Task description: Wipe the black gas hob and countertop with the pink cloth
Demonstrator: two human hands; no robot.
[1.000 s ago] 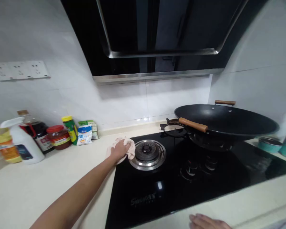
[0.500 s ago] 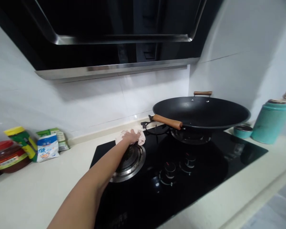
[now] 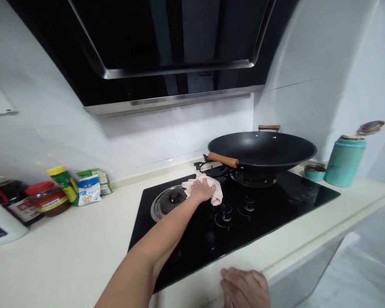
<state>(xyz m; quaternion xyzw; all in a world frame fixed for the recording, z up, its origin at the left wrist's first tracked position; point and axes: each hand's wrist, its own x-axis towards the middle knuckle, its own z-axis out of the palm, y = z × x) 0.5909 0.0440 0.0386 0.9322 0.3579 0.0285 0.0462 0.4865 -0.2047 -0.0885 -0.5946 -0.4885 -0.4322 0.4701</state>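
My left hand [image 3: 202,191] is closed on a crumpled pale pink cloth [image 3: 217,194], pressing it on the black glass cooktop [image 3: 192,239]. The cloth lies just right of the left burner [image 3: 168,201], behind the control knobs [image 3: 226,211]. My right hand [image 3: 245,288] is low in view by the counter's front edge, fingers loosely bent and nothing visible in it. A large black wok [image 3: 263,147] with wooden handles sits over the right burner. Its near handle [image 3: 223,159] points toward the cloth. Beside the wok's front left side is a black pan support [image 3: 213,170].
Along the wall at left stand a red-lidded jar [image 3: 48,199], a yellow-capped green container [image 3: 64,186], a small blue-and-white packet [image 3: 89,190] and bottles. At right are a teal canister [image 3: 346,162] with its lid raised and a small teal bowl [image 3: 314,173]. A range hood [image 3: 176,100] hangs above.
My left hand has slid the cloth right and toward me, from behind the left burner to its right side. My right hand has come into view at the bottom. The view has shifted.
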